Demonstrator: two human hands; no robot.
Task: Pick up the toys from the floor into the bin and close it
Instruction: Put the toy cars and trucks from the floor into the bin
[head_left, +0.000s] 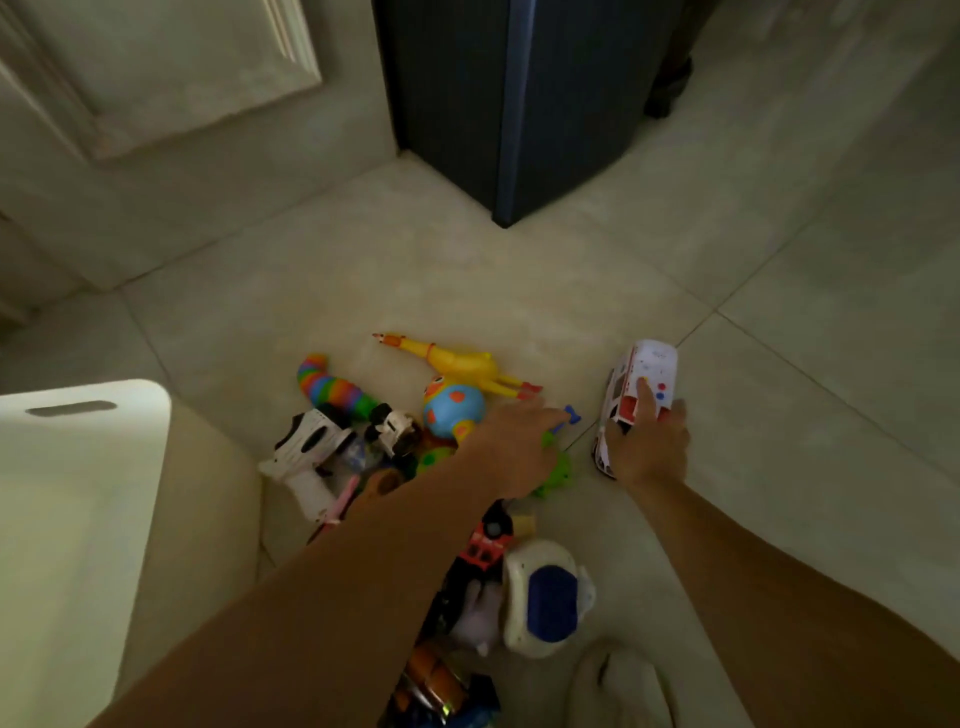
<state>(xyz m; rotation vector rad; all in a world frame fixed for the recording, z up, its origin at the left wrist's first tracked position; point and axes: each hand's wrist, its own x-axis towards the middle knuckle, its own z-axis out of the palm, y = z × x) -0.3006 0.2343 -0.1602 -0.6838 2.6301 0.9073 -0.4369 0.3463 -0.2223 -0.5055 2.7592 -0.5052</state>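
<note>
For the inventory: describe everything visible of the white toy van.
The toy van is white, plastic-looking, with red side trim and red and blue dots on its roof. It is tilted, right of the toy pile, over the tiled floor. The right hand grips it, one finger on the roof.

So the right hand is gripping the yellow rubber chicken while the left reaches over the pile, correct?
No: the head view shows the right hand gripping the white toy van; the chicken lies on the floor. The left hand reaches as said.
</note>
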